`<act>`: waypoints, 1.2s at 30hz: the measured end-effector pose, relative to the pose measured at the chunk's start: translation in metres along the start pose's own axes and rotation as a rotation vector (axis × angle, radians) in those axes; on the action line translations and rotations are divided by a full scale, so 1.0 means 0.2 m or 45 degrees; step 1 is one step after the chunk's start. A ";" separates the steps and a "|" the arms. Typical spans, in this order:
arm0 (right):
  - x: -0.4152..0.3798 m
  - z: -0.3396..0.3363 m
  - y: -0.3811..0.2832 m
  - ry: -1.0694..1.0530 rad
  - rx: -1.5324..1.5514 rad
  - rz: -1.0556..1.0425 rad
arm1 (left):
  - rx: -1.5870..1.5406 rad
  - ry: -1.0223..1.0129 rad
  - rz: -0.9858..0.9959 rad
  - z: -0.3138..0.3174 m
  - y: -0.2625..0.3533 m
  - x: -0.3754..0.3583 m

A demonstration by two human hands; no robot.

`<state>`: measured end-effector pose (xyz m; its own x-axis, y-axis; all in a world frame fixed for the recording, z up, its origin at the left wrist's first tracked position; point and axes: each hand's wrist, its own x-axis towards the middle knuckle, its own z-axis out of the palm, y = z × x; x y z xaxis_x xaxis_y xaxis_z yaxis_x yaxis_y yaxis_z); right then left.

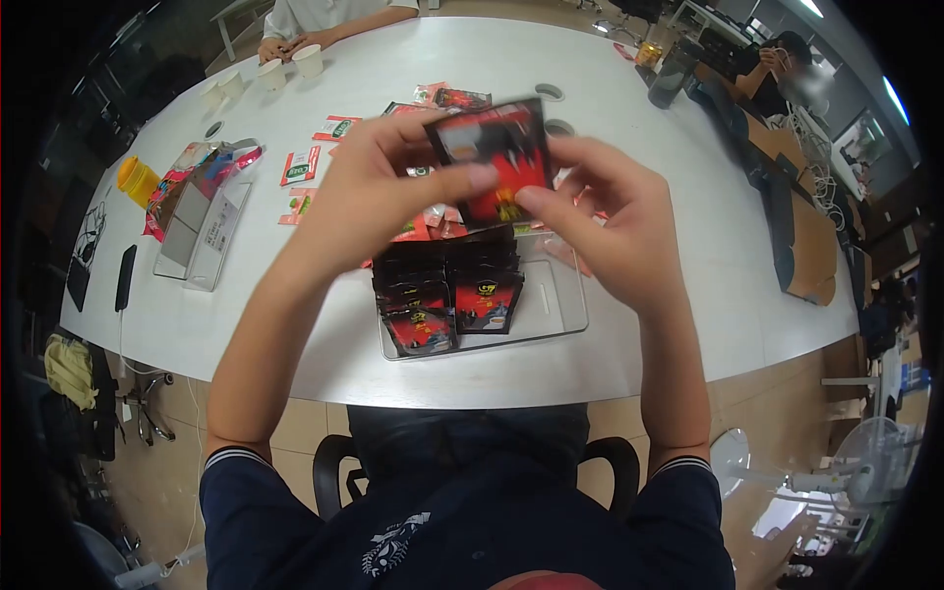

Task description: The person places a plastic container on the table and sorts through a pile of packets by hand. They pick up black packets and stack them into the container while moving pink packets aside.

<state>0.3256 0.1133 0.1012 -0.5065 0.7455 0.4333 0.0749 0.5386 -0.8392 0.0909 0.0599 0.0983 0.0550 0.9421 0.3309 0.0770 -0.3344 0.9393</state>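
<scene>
Between my two hands, raised over the table, is a black and red coffee sachet (pixel 506 157), slightly blurred. My left hand (pixel 393 182) pinches its left side, thumb across the front. At its right edge, my right hand (pixel 610 202) grips with thumb and fingers. Below them a clear plastic tray (pixel 551 305) holds two rows of similar sachets (pixel 485 300) standing on edge; the tray's right part shows bare plastic. Red and white packets (pixel 300 165) lie scattered behind and beside my hands, some hidden by them. Another dark sachet (pixel 462 98) lies beyond the held one.
To the left stand a box of colourful packets (pixel 192 221) and a yellow container (pixel 138 181). Paper cups (pixel 308 61) are near a person (pixel 339 20) across the white table (pixel 737 236). A dark bottle (pixel 675 74) and open cardboard (pixel 801 246) are at the right.
</scene>
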 end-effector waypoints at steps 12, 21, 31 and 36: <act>-0.22 -0.04 0.05 -0.545 0.054 0.429 | 0.447 -0.246 -0.060 0.04 0.06 -0.23; -0.26 -0.03 0.04 -0.059 0.268 0.189 | -0.133 0.159 0.004 0.08 0.03 -0.23; -0.16 -0.17 -0.09 -0.257 -0.287 -0.029 | 0.526 -0.125 -0.202 0.02 0.08 -0.30; -0.11 -0.08 0.02 -0.681 -0.635 -0.242 | 0.738 -0.090 -0.212 -0.12 0.11 -0.29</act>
<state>0.3509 0.1044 0.0934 -0.8878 0.3985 0.2304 0.2603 0.8474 -0.4627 0.0656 -0.0022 0.1018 0.0600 0.9856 0.1579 0.6191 -0.1609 0.7686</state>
